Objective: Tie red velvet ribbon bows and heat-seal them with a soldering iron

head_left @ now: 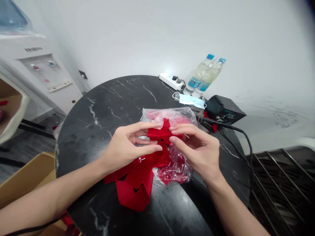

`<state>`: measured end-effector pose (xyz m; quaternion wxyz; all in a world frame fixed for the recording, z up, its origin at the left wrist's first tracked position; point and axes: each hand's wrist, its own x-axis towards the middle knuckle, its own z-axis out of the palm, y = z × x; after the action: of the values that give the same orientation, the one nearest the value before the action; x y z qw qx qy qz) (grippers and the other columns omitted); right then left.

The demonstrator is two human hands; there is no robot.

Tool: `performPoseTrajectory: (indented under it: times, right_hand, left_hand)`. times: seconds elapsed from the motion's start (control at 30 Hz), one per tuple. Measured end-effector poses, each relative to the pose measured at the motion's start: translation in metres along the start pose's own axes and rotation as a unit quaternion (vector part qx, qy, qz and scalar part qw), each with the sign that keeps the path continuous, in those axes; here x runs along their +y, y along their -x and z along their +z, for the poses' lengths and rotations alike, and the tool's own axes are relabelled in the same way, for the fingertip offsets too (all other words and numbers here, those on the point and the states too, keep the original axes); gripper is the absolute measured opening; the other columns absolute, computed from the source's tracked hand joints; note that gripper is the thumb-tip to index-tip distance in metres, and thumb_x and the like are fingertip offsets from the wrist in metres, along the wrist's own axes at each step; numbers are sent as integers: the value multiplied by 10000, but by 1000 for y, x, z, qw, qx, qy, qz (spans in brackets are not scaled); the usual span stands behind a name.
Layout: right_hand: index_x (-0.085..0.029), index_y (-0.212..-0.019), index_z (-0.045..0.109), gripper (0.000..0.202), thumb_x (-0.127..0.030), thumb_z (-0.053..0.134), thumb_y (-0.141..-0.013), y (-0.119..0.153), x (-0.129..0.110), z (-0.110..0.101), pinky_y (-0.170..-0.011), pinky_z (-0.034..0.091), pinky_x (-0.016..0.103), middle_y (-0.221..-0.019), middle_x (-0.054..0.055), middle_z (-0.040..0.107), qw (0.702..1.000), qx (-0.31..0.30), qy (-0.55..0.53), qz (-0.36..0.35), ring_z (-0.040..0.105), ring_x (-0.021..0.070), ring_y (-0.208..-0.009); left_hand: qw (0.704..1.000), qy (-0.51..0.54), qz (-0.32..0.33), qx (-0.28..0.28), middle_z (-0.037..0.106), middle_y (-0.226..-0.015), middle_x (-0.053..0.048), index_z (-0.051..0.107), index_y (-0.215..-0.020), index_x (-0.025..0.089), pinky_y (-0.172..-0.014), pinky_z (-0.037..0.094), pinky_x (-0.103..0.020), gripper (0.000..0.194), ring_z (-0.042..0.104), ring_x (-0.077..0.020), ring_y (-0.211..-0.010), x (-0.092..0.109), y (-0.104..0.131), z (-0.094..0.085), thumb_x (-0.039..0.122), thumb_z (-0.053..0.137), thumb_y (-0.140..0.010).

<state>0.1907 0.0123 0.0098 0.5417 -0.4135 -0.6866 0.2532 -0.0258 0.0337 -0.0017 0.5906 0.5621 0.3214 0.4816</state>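
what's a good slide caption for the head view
Two bare hands work red pieces above a clear plastic bag on a dark, white-veined round table.

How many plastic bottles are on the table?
2: one beside the power strip, the other just right of it, both behind the face mask.

No word or number can be read for certain. The dark lettering [33, 49] on the dispenser [57, 73] is blurred, as is the print on the blue labels of the two bottles [193, 82]. Marks around the black box's dial [228, 116] and a white mark on the red cloth [147, 164] are too small.
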Motion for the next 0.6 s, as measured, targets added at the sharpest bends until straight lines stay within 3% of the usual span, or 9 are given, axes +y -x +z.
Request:
performPoseTrajectory:
  times: [0.13,0.23,0.4,0.6]
  right_hand:
    - [-288,-1106,763,259,-135,759,-896,2,-1,0,-967,594,281,-1116,1,767,998,-29,-32,44,721,156,-1069]
    - [-306,-1224,723,334,-203,764,-908,1,-2,0,-940,610,281,-1182,-4,766,992,-76,-37,90,735,161,-1079]
    - [-268,-1046,792,143,-240,781,-906,0,-6,-1,-847,579,255,-1032,-20,800,991,-75,107,29,740,132,-924]
    - [-239,-1127,772,171,-256,708,-969,-3,-8,-5,-706,518,257,-961,6,755,978,-143,150,30,680,121,-811]
  left_hand:
    - [999,-25,7,39,834,-1013,-2,835,-1040,241,-833,651,-176,281,799,-158,-894,2,0,3,172,884,-773]
    - [998,-41,-2,36,838,-945,18,846,-979,247,-806,637,-135,208,801,-139,-865,3,0,3,176,874,-785]
    - [998,-56,-14,33,841,-928,24,855,-941,264,-832,637,-147,155,804,-137,-862,4,2,2,194,862,-803]
    - [995,-90,-37,32,842,-903,5,849,-973,242,-784,648,-179,161,808,-153,-812,7,2,1,253,858,-813]
